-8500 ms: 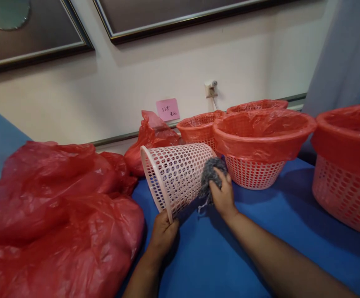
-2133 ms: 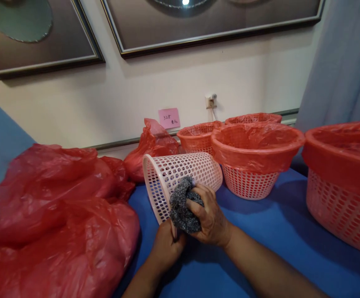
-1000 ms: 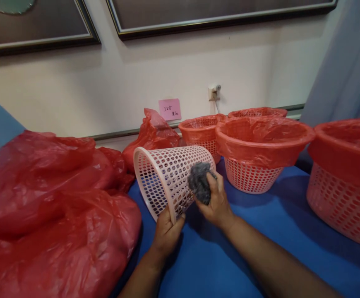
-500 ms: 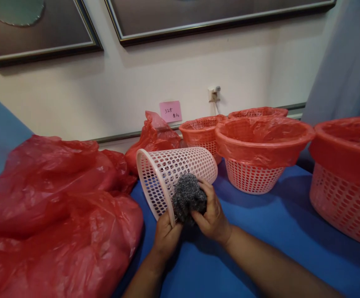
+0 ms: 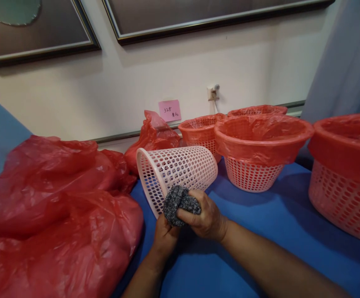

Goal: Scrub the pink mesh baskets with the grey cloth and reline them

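Note:
A pale pink perforated plastic basket lies on its side on the blue-covered table, its mouth facing left. My left hand is closed on the near, lower part of the basket's rim, its fingertips partly hidden by a cloth. In my right hand is a bunched dark grey, speckled, fuzzy cloth, pinched between thumb and fingers. That cloth presses against the rim right above my left hand.
Red plastic bags are heaped at the left, and another red bag stands behind the basket. Several baskets with red liners, including a round one and a large one, stand at the right. A pink note is on the wall.
My right hand has moved the cloth down and left, from the basket's side onto the rim near my left hand. The basket lies nearly as before.

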The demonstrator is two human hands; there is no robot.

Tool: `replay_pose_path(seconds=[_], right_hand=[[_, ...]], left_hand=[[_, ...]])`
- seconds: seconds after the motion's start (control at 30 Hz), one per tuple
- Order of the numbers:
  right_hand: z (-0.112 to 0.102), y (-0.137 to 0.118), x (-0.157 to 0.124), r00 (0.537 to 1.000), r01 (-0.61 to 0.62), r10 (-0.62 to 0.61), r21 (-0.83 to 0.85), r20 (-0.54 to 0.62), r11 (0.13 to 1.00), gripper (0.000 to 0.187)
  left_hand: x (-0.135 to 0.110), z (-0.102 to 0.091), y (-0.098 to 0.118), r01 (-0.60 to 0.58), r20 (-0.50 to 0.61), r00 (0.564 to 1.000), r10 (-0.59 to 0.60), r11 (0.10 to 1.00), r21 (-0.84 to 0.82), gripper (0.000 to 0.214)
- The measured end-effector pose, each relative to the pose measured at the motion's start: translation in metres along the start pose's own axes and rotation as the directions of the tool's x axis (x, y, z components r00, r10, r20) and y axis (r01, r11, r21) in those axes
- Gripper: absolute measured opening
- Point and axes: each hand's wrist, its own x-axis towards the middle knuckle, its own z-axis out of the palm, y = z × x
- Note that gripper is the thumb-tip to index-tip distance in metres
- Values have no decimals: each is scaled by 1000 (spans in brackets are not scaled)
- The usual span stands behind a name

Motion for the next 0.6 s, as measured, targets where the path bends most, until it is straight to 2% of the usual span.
replay_pose_path(seconds=[0.07,0.13,0.17,0.23,0.27,0.3,0.33,0.37,0.4,0.43,0.47,0.5,0.57,0.6], right_hand=[[1,6,-4,998,-63,64,6,-7,998,58],[1,22,-9,961,-274,273,-13,-50,962,58],[1,33,-12,905,-421,417,-31,-87,907,58],[1,60,-18,721,-687,674,-41,-165,725,57],[1,72,-20,624,-776,759,-27,-189,631,57],[1,82,-22,548,-830,813,-8,-198,558,57],[1,88,-23,497,-861,845,11,-196,509,58],[2,91,-23,471,-875,860,25,-195,484,59],[2,88,-22,471,-874,859,27,-201,486,61],[2,81,-20,503,-856,840,18,-206,517,63],[1,71,-17,567,-815,799,3,-202,579,66],[0,58,-13,656,-745,732,-9,-183,667,69],[-4,31,-4,852,-518,517,6,-86,855,73],[-7,18,0,916,-399,400,41,-26,916,74]], left_hand=[[1,0,-2,-2,17,1000,2,1000,13,37],[2,0,-2,-8,24,1000,7,1000,27,38],[2,0,-2,-9,25,1000,9,999,31,40],[3,-1,-2,-12,31,999,11,999,46,45],[3,-1,-3,-15,38,999,12,998,60,46],[3,-1,-4,-17,46,999,14,997,72,46],[3,-1,-5,-20,52,999,16,997,78,47],[3,-1,-6,-24,53,998,20,997,76,47],[4,0,-7,-27,50,998,23,997,72,47],[5,1,-8,-30,47,999,27,997,68,47],[6,2,-8,-36,47,998,33,997,68,46],[6,4,-7,-43,55,998,39,996,75,44],[8,7,-5,-59,112,993,48,993,99,37],[8,7,-3,-61,158,986,43,992,109,33]])
